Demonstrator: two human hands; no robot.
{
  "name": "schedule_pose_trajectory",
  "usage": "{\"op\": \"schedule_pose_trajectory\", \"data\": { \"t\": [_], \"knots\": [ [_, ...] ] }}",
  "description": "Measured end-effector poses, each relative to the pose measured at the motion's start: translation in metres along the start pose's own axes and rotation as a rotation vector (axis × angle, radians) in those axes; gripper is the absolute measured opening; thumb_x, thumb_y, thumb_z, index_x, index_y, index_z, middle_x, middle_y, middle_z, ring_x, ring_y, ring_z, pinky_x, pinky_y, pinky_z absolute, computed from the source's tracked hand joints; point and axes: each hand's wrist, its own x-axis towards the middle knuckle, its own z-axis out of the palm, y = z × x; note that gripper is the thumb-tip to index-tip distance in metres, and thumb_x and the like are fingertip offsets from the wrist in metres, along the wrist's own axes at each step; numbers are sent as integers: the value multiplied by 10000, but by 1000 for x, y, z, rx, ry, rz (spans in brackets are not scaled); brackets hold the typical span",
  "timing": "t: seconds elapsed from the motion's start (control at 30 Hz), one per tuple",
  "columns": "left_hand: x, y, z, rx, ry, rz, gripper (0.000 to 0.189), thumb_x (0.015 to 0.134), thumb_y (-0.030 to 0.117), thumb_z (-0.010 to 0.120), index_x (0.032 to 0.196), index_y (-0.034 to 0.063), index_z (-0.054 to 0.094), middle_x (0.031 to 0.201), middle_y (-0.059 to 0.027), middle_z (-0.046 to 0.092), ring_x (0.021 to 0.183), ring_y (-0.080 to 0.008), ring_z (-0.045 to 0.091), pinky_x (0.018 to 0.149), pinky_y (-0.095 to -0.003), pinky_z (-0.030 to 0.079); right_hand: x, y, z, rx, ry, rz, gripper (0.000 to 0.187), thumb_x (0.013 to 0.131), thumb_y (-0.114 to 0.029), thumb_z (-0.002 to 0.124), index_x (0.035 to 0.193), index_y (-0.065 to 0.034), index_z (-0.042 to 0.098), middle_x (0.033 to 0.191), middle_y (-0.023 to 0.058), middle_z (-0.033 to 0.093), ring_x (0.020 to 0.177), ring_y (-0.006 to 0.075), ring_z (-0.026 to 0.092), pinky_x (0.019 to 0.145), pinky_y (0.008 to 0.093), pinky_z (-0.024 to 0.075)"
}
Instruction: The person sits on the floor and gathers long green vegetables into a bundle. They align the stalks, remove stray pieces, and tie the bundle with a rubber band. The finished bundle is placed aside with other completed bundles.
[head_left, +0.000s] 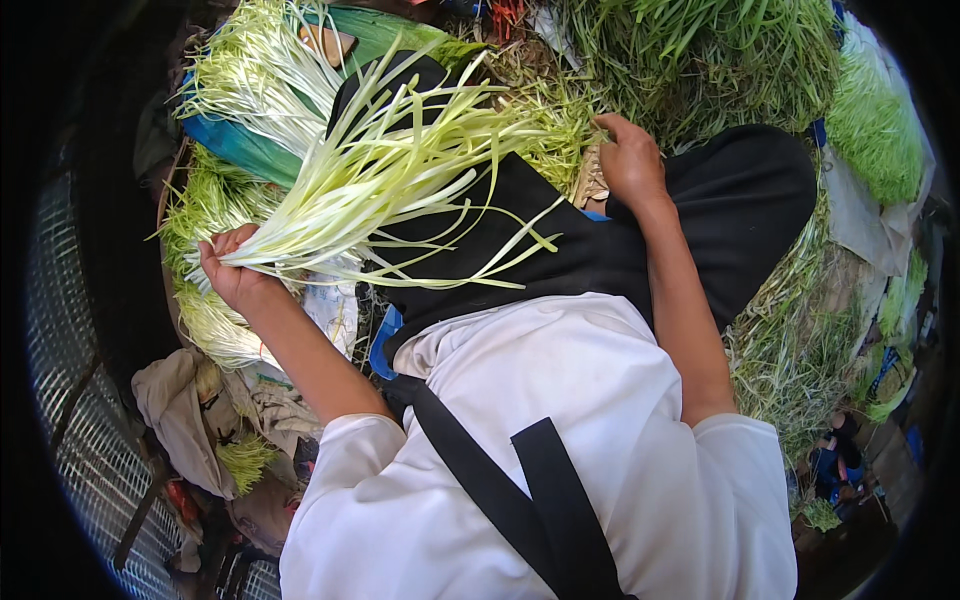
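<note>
My left hand (234, 262) is closed around the white stem ends of a bunch of pale yellow-green leafy stalks, likely blanched chives (375, 187). Their loose leaf tips fan out to the right over my black trousers. Beyond my right knee side, my right hand (630, 157) hangs above a shoe (592, 176), its fingers curled near loose yellowish leaves (559, 120); whether it pinches a leaf I cannot tell. Another pile of white-stemmed stalks (262, 82) lies at the upper left on a green and blue sheet (255, 150). Below it rests a tied bunch (225, 330).
A large heap of green leaves (712, 67) spreads at the top right. More green bunches (874, 127) lie on pale sheeting (862, 217) at the far right. A wooden-looking piece (328, 43) sits on the upper-left pile. Beige cloth (176, 420) lies at the lower left.
</note>
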Motion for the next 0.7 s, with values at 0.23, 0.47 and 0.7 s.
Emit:
{"op": "schedule_pose_trajectory", "data": {
  "t": [0.23, 0.47, 0.7],
  "knots": [
    [-12, 5, 3, -156, -216, -173, 215, 952, 221, 699, 863, 89, 554, 633, 59, 446, 559, -105, 404, 593, -305, 355, -26, -70, -20, 53, 26, -338, 443, 935, -189, 687, 1365, -95, 638, 1041, 187, 678, 963, 379, 671, 871, 452, 547],
    [-21, 4, 8, -185, -231, -149, 181, 922, 194, 715, 878, 73, 588, 642, 47, 486, 584, -111, 429, 611, -306, 366, -45, -86, 3, 75, -159, -490, 157, 968, -194, 655, 908, -55, 610, 869, 158, 662, 845, 399, 676, 740, 491, 543],
    [-13, 6, -3, -290, -280, -246, 137, 904, 162, 701, 882, 68, 603, 644, 35, 499, 572, -108, 444, 615, -302, 371, -55, -44, 5, 136, -224, -313, 190, 952, -196, 611, 854, -34, 622, 855, 200, 668, 839, 428, 661, 753, 524, 527]
  ]
}}
